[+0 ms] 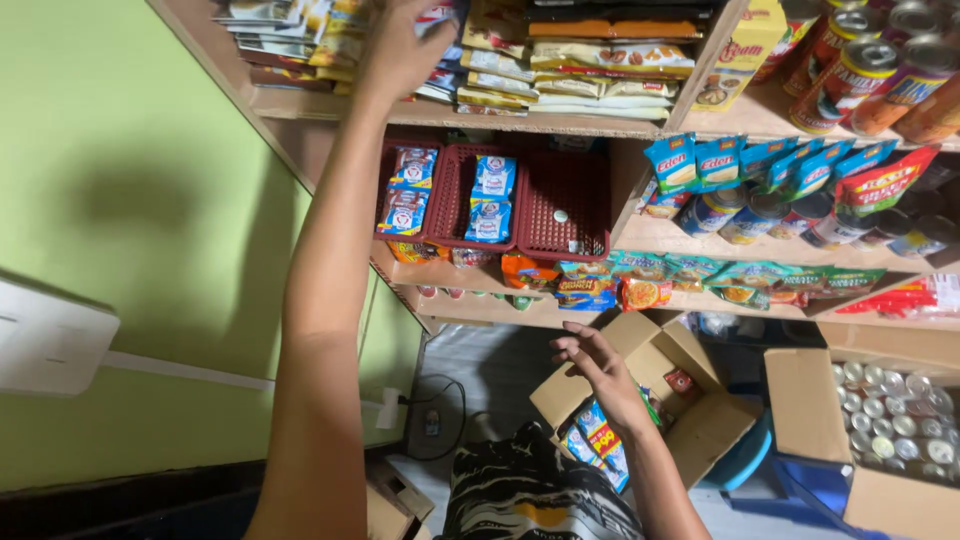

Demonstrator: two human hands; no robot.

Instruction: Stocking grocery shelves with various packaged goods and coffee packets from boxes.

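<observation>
My left hand (pixel 398 45) reaches up to the top shelf and rests on a stack of flat sachet packs (pixel 440 70) there; whether its fingers grip one is hidden. My right hand (pixel 592 362) hovers low, fingers spread and empty, just above an open cardboard box (pixel 700 430) on the floor. Inside that box lie blue and red packets (pixel 600 440). Below the top shelf, red plastic baskets (pixel 560 210) hold small blue and white packets (pixel 490 200).
Wooden shelves (pixel 700 238) carry blue pouches, tins and noodle packs. Tall cans (pixel 860 80) lie on the upper right shelf. A second box with several tins (pixel 895 410) stands at the right. A green wall (pixel 150 200) bounds the left, with a cable and socket near the floor.
</observation>
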